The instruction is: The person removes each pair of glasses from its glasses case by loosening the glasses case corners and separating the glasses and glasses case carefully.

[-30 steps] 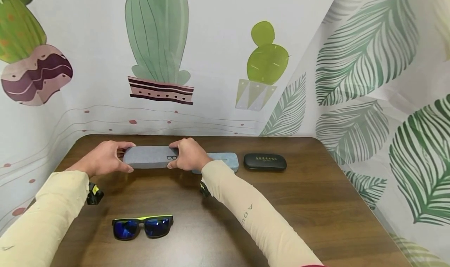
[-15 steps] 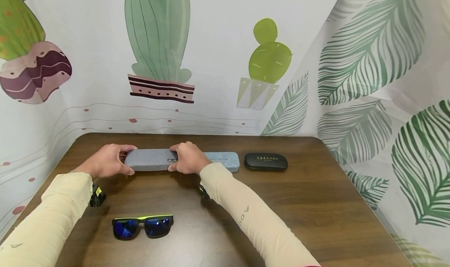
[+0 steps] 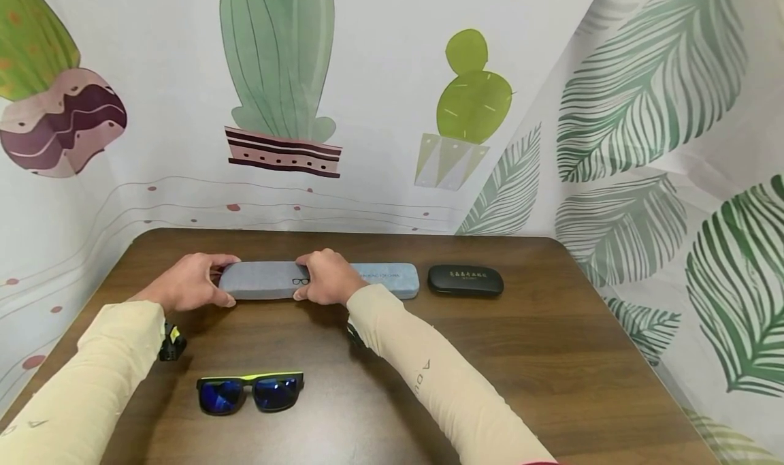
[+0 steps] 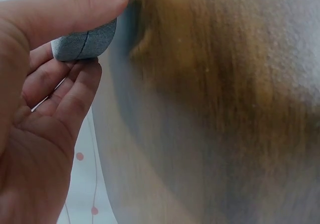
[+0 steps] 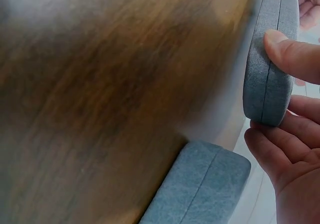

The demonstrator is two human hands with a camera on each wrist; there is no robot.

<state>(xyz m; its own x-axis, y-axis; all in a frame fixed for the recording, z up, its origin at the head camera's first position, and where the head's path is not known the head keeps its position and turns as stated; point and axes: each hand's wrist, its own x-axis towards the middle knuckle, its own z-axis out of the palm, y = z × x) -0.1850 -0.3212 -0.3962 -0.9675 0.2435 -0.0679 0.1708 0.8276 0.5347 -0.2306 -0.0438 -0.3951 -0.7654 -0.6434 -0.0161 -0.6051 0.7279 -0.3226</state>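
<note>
A long grey glasses case (image 3: 263,280) with a small spectacles print lies at the back left of the table, held at both ends. My left hand (image 3: 190,282) grips its left end, thumb in front and fingers behind; the left wrist view shows the thumb across the seam of the case (image 4: 85,43). At the other end my right hand (image 3: 327,278) grips it the same way, thumb on the near side (image 5: 287,53). Just right of that hand lies a light blue glasses case (image 3: 395,280), partly hidden behind the hand and sleeve.
A black glasses case (image 3: 465,280) with gold lettering sits right of the blue one. Sunglasses (image 3: 250,392) with blue lenses and a yellow-green top edge lie folded nearer the front. The brown wooden table (image 3: 520,383) meets a patterned wall covering (image 3: 380,111) behind.
Both hands have lowered the grey case slightly toward the table, still gripping its ends. The head view has shifted a little. The sunglasses and the other cases stay where they were.
</note>
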